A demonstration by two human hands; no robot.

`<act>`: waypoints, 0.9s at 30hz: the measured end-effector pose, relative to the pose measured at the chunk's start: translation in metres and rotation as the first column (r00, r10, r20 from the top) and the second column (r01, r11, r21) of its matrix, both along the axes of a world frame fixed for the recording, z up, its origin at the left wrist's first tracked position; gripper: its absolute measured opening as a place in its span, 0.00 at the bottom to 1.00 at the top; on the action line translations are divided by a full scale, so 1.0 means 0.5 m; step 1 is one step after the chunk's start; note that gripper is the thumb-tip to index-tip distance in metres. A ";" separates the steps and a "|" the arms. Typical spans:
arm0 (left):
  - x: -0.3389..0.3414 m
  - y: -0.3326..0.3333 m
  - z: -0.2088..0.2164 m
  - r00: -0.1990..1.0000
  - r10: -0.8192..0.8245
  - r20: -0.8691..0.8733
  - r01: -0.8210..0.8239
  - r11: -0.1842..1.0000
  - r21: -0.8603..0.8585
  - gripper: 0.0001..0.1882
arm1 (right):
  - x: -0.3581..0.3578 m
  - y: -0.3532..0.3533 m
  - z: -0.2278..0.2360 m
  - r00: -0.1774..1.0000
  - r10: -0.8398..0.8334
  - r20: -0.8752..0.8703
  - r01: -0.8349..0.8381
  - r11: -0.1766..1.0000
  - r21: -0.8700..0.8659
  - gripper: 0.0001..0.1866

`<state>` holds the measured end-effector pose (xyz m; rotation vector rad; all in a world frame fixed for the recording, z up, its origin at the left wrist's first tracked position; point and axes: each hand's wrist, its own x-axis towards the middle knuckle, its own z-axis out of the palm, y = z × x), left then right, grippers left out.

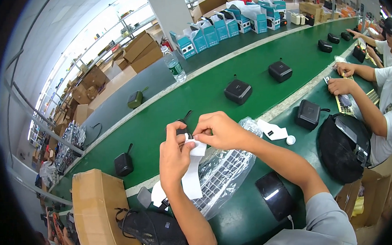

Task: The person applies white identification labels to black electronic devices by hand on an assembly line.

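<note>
My left hand (pixel 173 161) is closed on a white strip (pixel 192 178), which hangs down below its fingers. My right hand (pixel 221 130) pinches at the strip's upper end, its fingertips meeting those of the left; a small dark piece shows there, too small to name. Beneath the hands lies a clear plastic bag (pixel 227 176) over a sheet of gridded labels. A black boxy device (pixel 170 131) with a wrist strap is partly hidden behind my left hand. Right of the bag lies another white strip (pixel 272 130) with dark marks, beside a small white roll (pixel 290 139).
A green conveyor belt (pixel 199 95) carries several black boxy devices (pixel 238 91). A cardboard box (pixel 98 207) and black mesh pouch (pixel 155 229) stand at near left. A phone-like black screen (pixel 274 196) lies near my right forearm. Co-workers sit at right. A water bottle (pixel 174 66) stands beyond.
</note>
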<state>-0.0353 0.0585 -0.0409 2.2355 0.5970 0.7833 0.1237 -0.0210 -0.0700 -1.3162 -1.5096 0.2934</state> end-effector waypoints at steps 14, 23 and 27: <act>0.002 0.001 -0.008 1.000 -0.015 0.004 0.015 0.999 0.042 0.20 | 0.002 -0.007 0.004 0.994 -0.039 0.107 0.036 0.999 0.026 0.06; 0.003 -0.001 -0.009 0.994 -0.053 0.094 0.053 0.999 0.003 0.17 | 0.017 -0.007 0.011 0.996 -0.087 0.016 0.086 0.996 0.034 0.06; 0.000 -0.007 0.011 0.982 -0.043 -0.183 0.059 0.994 0.087 0.14 | 0.012 -0.012 0.015 0.983 -0.166 -0.076 0.173 0.980 0.095 0.05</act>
